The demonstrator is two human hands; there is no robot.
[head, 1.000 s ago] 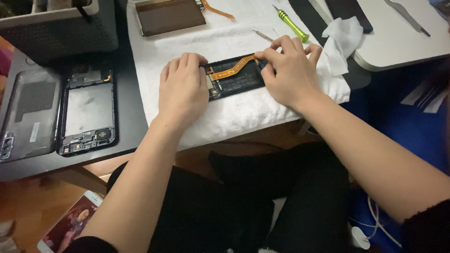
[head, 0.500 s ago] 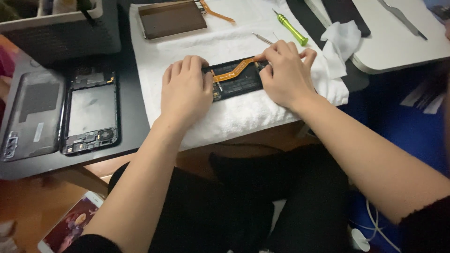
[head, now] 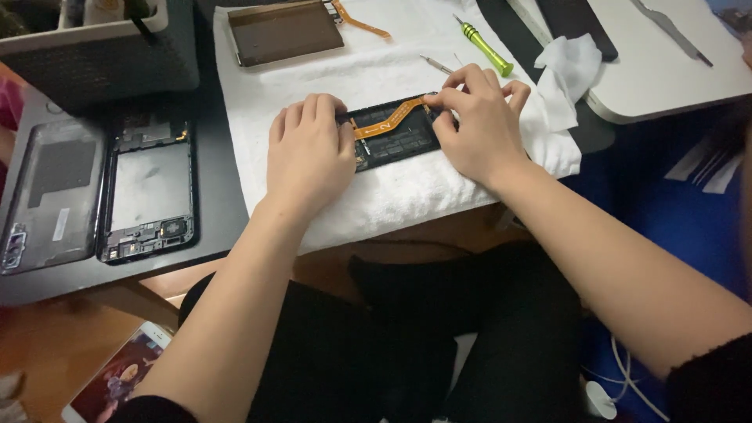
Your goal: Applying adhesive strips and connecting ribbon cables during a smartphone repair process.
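White towel point(head: 392, 196): spread over a dark desk point(head: 211, 168), with a pale table point(head: 666, 78) at the right.
Opened phone point(head: 395, 137): on the towel, orange ribbon cable point(head: 388, 117) across it.
Left hand point(head: 309, 153): flat, pressing the phone's left end, gripping nothing.
Right hand point(head: 478, 121): fingertips pinched on the cable's right end.
Phone frame point(head: 149, 188), back cover point(head: 47, 196): left, on the desk.
Green screwdriver point(head: 486, 48): above the hands.

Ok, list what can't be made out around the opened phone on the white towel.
Head view only:
- Left end of the opened phone: covered by the left hand.
- Right end of the orange flex cable: under the right hand fingertips; whether it is pinched or only touched, cannot tell.
- Board parts: too small.
- Basket: cut off by the top edge.
- Metal tool: tip cut off at the top.
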